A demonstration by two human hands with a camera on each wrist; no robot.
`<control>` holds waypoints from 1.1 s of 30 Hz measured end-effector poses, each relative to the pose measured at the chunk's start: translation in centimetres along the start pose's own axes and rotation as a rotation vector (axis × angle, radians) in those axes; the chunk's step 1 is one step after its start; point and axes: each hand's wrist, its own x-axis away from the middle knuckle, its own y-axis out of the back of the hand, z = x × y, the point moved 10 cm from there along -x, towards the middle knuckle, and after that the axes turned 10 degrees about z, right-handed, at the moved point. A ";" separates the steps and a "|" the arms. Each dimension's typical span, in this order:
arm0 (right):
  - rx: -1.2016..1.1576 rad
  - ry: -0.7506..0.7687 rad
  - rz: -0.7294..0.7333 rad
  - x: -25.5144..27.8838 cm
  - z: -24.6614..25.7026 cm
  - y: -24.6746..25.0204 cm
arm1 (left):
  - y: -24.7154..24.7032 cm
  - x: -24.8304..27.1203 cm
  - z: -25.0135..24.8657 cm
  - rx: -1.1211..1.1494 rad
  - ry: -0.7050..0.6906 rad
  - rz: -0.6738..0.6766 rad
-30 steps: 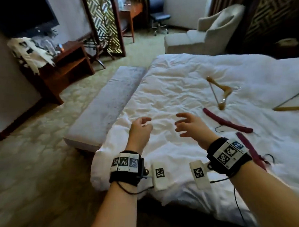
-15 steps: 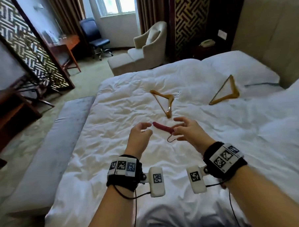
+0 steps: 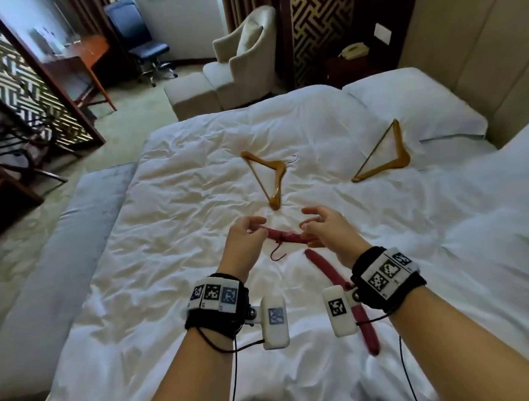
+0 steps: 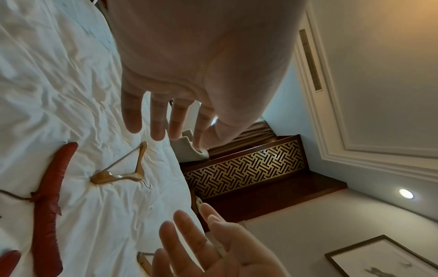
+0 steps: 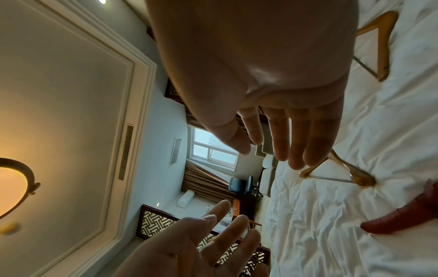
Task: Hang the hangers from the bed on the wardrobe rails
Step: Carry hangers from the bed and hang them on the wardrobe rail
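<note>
Both hands hover low over the bed (image 3: 173,222) with fingers loose and apart. The left hand (image 3: 246,235) is at the left end of a red padded hanger (image 3: 286,238) and the right hand (image 3: 328,228) at its right end. From the wrist cameras, the left fingers (image 4: 132,120) and right fingers (image 5: 279,142) are spread and clamped on nothing; whether any fingertip touches the hanger cannot be told. This hanger is sausage-shaped with puckered fabric and a thin dark wire hook curling toward the near side.

A second red padded hanger (image 3: 341,285) lies just nearer, partly under the right wrist. Farther up the crumpled white quilt lie two glossy wooden hangers with metal crossbars: one (image 3: 275,177) in the middle, one (image 3: 387,155) to the right by a white pillow (image 3: 413,106).

Each wrist wears a black band carrying square black-and-white code tags (image 3: 214,293), with no readable writing.

A grey velvety bench (image 3: 62,239) runs along the bed's left side, and a beige armchair (image 3: 245,58) stands beyond.
</note>
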 end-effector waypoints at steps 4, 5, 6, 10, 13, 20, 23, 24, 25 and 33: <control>0.003 -0.049 -0.023 -3.8 -0.9 -0.5 | 0.5 -4.6 1.6 0.024 0.006 0.021; -0.002 -0.061 -0.036 -4.7 -1.1 -0.6 | 0.7 -5.8 2.0 0.028 0.012 0.031; -0.008 -0.071 -0.051 -5.8 -1.3 -0.6 | 0.8 -7.2 2.4 0.029 0.020 0.047; -0.003 -0.113 -0.085 -9.4 -2.2 -0.5 | 1.1 -11.9 4.1 0.018 0.047 0.102; 0.005 -0.143 -0.098 -12.2 -3.1 -0.5 | 1.5 -14.7 4.8 -0.029 0.041 0.127; 0.005 -0.212 -0.078 -18.2 -6.0 -0.9 | 3.1 -19.2 8.0 -0.002 0.110 0.102; -0.013 -0.241 -0.050 -21.0 -7.7 -1.0 | 3.3 -21.0 9.4 0.039 0.140 0.069; -0.015 -0.250 -0.039 -21.9 -8.2 -1.0 | 3.3 -21.4 9.8 0.052 0.147 0.058; -0.017 -0.261 -0.021 -23.1 -8.7 -1.1 | 3.4 -22.0 10.4 0.064 0.157 0.039; -0.033 -0.353 0.023 -30.2 -14.0 -1.5 | 3.1 -26.2 15.5 0.130 0.247 -0.052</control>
